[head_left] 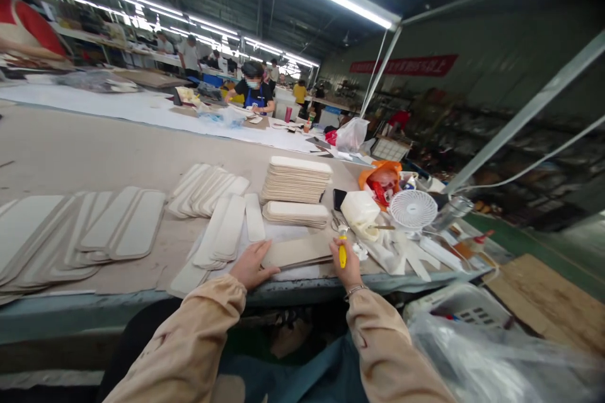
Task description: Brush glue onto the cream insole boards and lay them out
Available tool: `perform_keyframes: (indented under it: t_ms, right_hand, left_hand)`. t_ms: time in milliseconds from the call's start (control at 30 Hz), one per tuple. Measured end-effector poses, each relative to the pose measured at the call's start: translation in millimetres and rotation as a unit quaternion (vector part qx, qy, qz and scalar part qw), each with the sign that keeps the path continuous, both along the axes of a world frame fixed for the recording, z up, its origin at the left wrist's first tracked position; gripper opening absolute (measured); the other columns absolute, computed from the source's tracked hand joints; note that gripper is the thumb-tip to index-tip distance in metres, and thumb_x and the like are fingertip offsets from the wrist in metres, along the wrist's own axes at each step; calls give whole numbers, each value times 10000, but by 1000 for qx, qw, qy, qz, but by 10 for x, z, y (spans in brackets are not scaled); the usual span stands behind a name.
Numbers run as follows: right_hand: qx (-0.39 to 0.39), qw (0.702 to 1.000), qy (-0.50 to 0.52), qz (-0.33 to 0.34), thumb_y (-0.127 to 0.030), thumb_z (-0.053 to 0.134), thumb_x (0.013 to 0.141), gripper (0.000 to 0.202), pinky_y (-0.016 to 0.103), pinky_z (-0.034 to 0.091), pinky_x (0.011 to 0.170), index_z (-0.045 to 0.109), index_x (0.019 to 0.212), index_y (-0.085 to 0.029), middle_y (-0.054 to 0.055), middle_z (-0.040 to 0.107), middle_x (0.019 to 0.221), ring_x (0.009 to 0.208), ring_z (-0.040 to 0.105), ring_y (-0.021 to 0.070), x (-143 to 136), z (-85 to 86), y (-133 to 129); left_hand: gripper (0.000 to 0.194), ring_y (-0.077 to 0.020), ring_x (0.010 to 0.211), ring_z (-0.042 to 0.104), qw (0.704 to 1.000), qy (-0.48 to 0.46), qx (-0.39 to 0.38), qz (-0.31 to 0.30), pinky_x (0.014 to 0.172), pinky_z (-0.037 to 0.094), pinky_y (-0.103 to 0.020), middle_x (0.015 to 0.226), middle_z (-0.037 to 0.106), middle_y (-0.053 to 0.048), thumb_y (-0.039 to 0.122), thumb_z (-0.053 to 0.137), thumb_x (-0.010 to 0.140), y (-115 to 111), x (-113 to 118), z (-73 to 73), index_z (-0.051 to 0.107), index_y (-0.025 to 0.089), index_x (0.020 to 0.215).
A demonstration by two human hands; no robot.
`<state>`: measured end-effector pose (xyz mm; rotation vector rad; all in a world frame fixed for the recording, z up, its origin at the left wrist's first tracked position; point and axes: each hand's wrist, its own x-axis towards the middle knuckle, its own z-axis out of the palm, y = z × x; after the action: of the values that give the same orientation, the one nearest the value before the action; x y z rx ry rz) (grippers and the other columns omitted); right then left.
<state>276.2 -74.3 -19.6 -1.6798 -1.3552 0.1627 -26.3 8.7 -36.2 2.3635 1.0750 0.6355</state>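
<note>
A long beige board strip [297,250] lies at the table's front edge between my hands. My left hand [253,266] grips its left end, thumb along the near edge and fingers on top. My right hand [348,269] is closed around a small yellow-handled tool [343,252] at the strip's right end; the tool's exact kind is not clear. Just behind the strip stand a low stack [295,214] and a taller stack [297,179] of rounded pale panels. Left of them, more panels [229,227] lie fanned out, close to my left hand.
Overlapping pale panels [139,223] spread across the table's left. On the right are a white fan [413,209], a white plastic container [360,209], a black phone [339,199], an orange bag [380,179] and scraps. A person [255,91] works at the table's far side.
</note>
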Motion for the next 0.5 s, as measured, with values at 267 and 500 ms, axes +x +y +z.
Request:
perform_keyframes:
  t_ms: [267,500]
  right_hand:
    - [58,988,126,-62,-562,544,839,389,368,557,653,576,964,-195,35,599,779,691,604,209,154,446,-775]
    - [94,964,200,-146,-596,614,766,406,274,466,453,581,778,-191,-40,477,561,463,468,131,673,869,-1032]
  left_hand:
    - [700,-316,1297,453,999,-41,11,25,1108,348,-459,1379,507,-173,499,648,729,-46,-27,50,506,149,1318]
    - [663,-308,1255,503,998,-58,10,29,1080,404,-450,1335,543,-161,409,674,712,-91,-53,65,522,163,1309]
